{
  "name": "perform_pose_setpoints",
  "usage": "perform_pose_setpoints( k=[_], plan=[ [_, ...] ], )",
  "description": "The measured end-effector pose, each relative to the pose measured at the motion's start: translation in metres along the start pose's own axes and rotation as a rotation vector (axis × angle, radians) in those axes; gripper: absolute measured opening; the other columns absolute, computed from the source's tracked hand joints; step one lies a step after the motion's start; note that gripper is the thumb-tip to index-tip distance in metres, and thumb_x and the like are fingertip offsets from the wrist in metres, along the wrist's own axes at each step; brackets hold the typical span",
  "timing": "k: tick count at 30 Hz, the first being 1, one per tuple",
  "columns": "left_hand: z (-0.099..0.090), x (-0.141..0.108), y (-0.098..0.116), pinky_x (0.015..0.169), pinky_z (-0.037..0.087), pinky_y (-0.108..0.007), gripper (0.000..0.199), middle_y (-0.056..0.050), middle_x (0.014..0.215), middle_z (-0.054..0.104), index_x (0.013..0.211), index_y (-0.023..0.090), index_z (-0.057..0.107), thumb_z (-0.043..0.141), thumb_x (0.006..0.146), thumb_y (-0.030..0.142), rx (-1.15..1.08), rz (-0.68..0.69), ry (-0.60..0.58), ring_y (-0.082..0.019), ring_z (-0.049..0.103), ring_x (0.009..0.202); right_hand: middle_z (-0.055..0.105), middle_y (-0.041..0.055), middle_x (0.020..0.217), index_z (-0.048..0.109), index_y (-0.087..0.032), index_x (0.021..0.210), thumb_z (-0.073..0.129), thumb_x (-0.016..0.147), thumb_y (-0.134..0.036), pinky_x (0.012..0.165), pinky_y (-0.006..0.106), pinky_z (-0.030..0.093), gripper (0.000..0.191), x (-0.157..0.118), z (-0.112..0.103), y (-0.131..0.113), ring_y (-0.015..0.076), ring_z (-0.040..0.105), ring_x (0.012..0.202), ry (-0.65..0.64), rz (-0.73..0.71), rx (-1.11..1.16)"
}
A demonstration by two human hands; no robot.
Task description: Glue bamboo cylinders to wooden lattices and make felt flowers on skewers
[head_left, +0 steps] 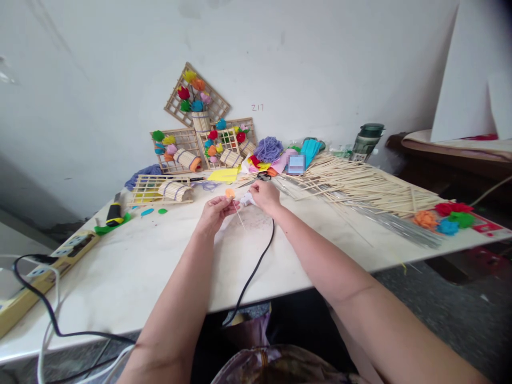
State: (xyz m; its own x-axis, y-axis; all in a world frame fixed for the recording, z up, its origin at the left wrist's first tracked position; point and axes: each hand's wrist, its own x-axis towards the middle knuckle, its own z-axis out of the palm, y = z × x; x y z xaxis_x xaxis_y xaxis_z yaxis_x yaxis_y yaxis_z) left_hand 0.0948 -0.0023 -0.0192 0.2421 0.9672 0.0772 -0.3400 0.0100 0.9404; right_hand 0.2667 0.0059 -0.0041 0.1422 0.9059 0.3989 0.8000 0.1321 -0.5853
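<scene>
Near the middle of the table, my left hand [218, 209] pinches a thin stick [239, 214] with an orange paper piece [229, 193] at its top. To its right, my right hand [264, 194] is closed at a white object [247, 199], perhaps a glue gun, which lies between the two hands; a black cord [259, 264] runs from near it to the table's front edge. What the right fingertips hold is too small to make out. Behind the hands are a yellow sheet [224, 174] and scissors [263, 177].
Lattice frames with paper flowers [197, 98] lean on the wall. Purple yarn [269, 149], bamboo sticks [352, 181], wires [404, 226] and a bottle [367, 141] are at the right. A power strip [48, 277] and a yellow-black cutter [114, 212] are at the left.
</scene>
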Motion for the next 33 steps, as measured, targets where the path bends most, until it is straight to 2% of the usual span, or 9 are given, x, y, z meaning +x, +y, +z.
perform_pose_setpoints(
  k=[2, 6, 9, 12, 17, 21, 25, 30, 33],
  plan=[
    [-0.005, 0.002, 0.002, 0.059, 0.051, -0.024, 0.015, -0.009, 0.071, 0.069, 0.072, 0.011, 0.065, 0.072, 0.064, 0.022, -0.004, 0.035, 0.055, -0.015, 0.065, 0.062, 0.068, 0.0108, 0.095, 0.067, -0.019, 0.089, 0.050, 0.079, -0.024, 0.075, 0.032, 0.042, 0.021, 0.000, -0.005, 0.003, 0.0247, 0.061, 0.091, -0.031, -0.034, -0.163],
    [-0.013, 0.004, 0.006, 0.057, 0.051, -0.023, 0.017, -0.008, 0.070, 0.069, 0.070, 0.011, 0.064, 0.073, 0.062, 0.023, -0.001, 0.084, 0.148, -0.015, 0.065, 0.061, 0.063, 0.0190, 0.108, 0.066, -0.014, 0.099, 0.058, 0.077, -0.033, 0.080, 0.036, 0.042, 0.029, 0.002, -0.014, 0.004, 0.0303, 0.058, 0.101, -0.196, -0.039, -0.314],
    [-0.016, 0.005, 0.007, 0.056, 0.050, -0.022, 0.021, -0.008, 0.070, 0.068, 0.070, 0.010, 0.063, 0.074, 0.060, 0.025, 0.004, 0.095, 0.187, -0.014, 0.065, 0.061, 0.062, 0.0197, 0.111, 0.063, -0.014, 0.106, 0.058, 0.076, -0.046, 0.081, 0.038, 0.042, 0.045, 0.002, -0.015, 0.002, 0.0311, 0.057, 0.105, -0.326, -0.004, -0.390],
    [-0.016, 0.005, 0.005, 0.056, 0.050, -0.021, 0.023, -0.008, 0.069, 0.068, 0.071, 0.010, 0.064, 0.075, 0.058, 0.025, 0.001, 0.090, 0.206, -0.014, 0.065, 0.062, 0.062, 0.0169, 0.113, 0.060, -0.015, 0.112, 0.055, 0.076, -0.052, 0.081, 0.036, 0.043, 0.052, 0.000, -0.009, 0.001, 0.0284, 0.057, 0.106, -0.385, 0.034, -0.451],
    [-0.017, 0.006, 0.003, 0.056, 0.051, -0.021, 0.022, -0.007, 0.068, 0.068, 0.068, 0.010, 0.063, 0.075, 0.056, 0.025, -0.004, 0.080, 0.219, -0.014, 0.064, 0.060, 0.063, 0.0137, 0.115, 0.059, -0.017, 0.114, 0.055, 0.077, -0.049, 0.081, 0.034, 0.044, 0.049, 0.000, 0.006, 0.008, 0.0268, 0.058, 0.106, -0.386, 0.048, -0.456],
    [-0.019, 0.008, 0.004, 0.055, 0.051, -0.022, 0.021, -0.007, 0.067, 0.068, 0.067, 0.011, 0.063, 0.074, 0.056, 0.024, -0.004, 0.074, 0.240, -0.013, 0.063, 0.058, 0.063, 0.0149, 0.114, 0.060, -0.015, 0.111, 0.054, 0.079, -0.032, 0.079, 0.032, 0.045, 0.037, 0.002, 0.009, 0.011, 0.0250, 0.059, 0.105, -0.414, 0.046, -0.461],
    [-0.022, 0.009, 0.006, 0.056, 0.052, -0.022, 0.018, -0.007, 0.066, 0.068, 0.067, 0.011, 0.062, 0.073, 0.057, 0.022, -0.033, 0.095, 0.269, -0.011, 0.061, 0.055, 0.064, 0.0151, 0.112, 0.058, -0.015, 0.112, 0.058, 0.074, -0.024, 0.077, 0.030, 0.045, 0.039, 0.002, 0.009, 0.011, 0.0241, 0.060, 0.103, -0.406, 0.064, -0.444],
    [-0.028, 0.011, 0.006, 0.057, 0.052, -0.021, 0.015, -0.007, 0.065, 0.067, 0.066, 0.012, 0.061, 0.071, 0.060, 0.022, -0.048, 0.110, 0.299, -0.010, 0.060, 0.053, 0.066, 0.0141, 0.104, 0.057, -0.017, 0.110, 0.062, 0.074, -0.033, 0.078, 0.031, 0.045, 0.041, 0.003, 0.003, 0.015, 0.0242, 0.061, 0.100, -0.304, 0.071, -0.441],
    [-0.030, 0.012, 0.005, 0.058, 0.052, -0.021, 0.013, -0.006, 0.064, 0.067, 0.067, 0.012, 0.061, 0.069, 0.061, 0.020, -0.072, 0.110, 0.311, -0.010, 0.061, 0.053, 0.066, 0.0140, 0.102, 0.057, -0.017, 0.110, 0.061, 0.074, -0.029, 0.077, 0.031, 0.046, 0.038, 0.005, -0.005, 0.018, 0.0248, 0.062, 0.099, -0.232, 0.095, -0.443]
  ],
)
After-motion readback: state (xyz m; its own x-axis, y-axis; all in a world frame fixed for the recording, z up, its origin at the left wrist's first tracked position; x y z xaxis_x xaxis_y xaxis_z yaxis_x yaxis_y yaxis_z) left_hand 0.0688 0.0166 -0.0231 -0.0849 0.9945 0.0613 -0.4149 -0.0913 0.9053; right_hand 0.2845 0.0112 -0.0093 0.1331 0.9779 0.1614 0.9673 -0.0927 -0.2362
